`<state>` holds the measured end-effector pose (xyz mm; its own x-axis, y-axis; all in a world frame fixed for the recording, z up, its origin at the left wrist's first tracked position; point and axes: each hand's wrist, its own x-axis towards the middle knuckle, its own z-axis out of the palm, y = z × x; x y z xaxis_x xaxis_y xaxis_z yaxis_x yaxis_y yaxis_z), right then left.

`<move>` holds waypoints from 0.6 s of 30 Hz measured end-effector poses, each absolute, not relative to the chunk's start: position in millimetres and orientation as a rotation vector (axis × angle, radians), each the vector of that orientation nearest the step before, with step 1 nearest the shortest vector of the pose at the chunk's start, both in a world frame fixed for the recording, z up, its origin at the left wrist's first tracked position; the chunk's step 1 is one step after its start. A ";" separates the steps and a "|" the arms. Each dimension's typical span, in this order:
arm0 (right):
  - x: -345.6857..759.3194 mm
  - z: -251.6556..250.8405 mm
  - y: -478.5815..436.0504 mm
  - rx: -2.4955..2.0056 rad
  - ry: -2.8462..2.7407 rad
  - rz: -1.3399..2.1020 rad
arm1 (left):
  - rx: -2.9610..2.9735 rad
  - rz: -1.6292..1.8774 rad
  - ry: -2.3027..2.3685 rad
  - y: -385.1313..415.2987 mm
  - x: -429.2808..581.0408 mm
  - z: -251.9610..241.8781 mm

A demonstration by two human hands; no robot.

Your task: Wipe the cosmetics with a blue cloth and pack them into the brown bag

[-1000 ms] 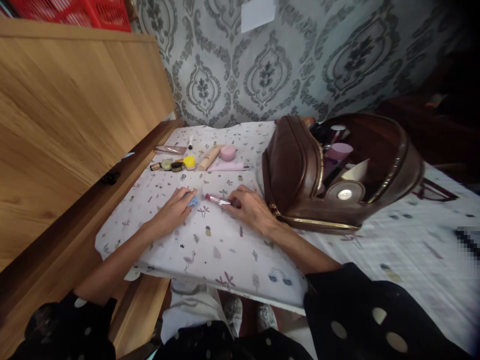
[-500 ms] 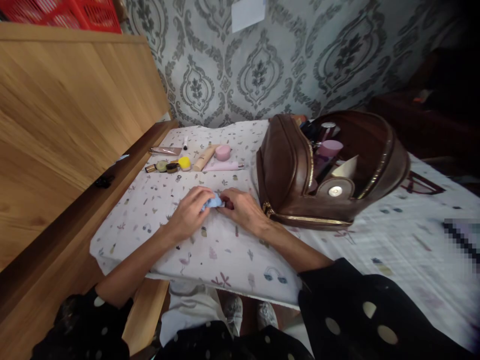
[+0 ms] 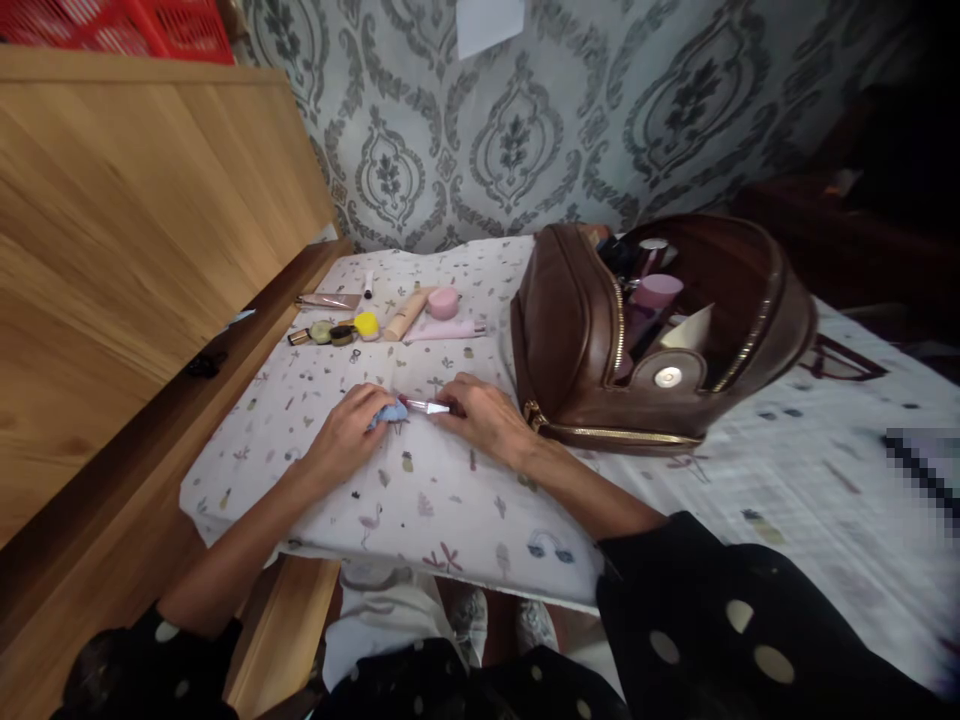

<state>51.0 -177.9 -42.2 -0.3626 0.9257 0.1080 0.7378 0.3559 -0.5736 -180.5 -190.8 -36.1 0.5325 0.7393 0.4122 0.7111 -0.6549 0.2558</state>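
Over the patterned cloth, my right hand (image 3: 480, 415) is closed on one end of a small slim tube (image 3: 426, 406) with a clear middle and a dark red tip. A crumpled blue cloth (image 3: 388, 412) is pinched in my left hand (image 3: 349, 430), close to the tube's left end; whether they touch is hard to tell. Behind my hands lie a yellow round container (image 3: 367, 325), a pink round jar (image 3: 443, 303), a beige tube (image 3: 407, 315) and a pink tube (image 3: 448, 331). To the right stands an open brown bag (image 3: 570, 330) with cosmetics inside.
A wooden panel (image 3: 150, 200) rises on the left, with a red basket (image 3: 187, 30) behind its top edge. Grey patterned wallpaper (image 3: 517, 140) stands behind the table. The white tablecloth (image 3: 465, 520) reaches the table's front edge.
My left hand has moved left with the blue cloth, away from my right hand. The tube's clear middle and dark red tip now show between them. The view has shifted slightly.
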 end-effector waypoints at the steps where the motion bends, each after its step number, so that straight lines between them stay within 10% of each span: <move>1: 50.9 -42.4 -178.2 -1.446 -2.206 0.608 | 2.684 0.777 1.297 -192.4 -179.6 -33.1; 18: 49.3 -42.5 -180.2 -1.352 -2.232 0.592 | 2.547 0.651 1.314 -193.6 -159.0 -14.7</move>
